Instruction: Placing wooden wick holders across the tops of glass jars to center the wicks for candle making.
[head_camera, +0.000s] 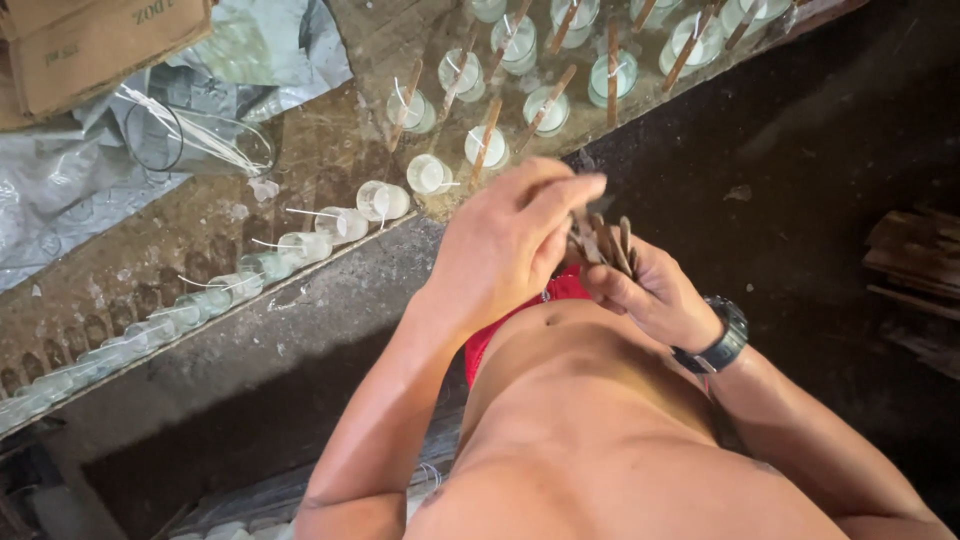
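My right hand (655, 292), with a dark wristwatch on the wrist, grips a bundle of thin wooden sticks (607, 240) in front of my belly. My left hand (515, 235) pinches one stick of that bundle between thumb and fingertips. Just beyond the hands, small glass cups of white wax (486, 147) stand on a worn board (330, 150); wooden sticks lie across several cup rims and hold white wicks. A row of glass cups with wicks lies on its side (300, 246) along the board's near edge.
A cardboard box (95, 45) and crumpled grey plastic sheet (60, 190) sit at the upper left, with a glass holding loose white wicks (190, 140). Stacked wood pieces (915, 270) lie on the dark floor at right. A concrete ledge (300, 320) runs below the board.
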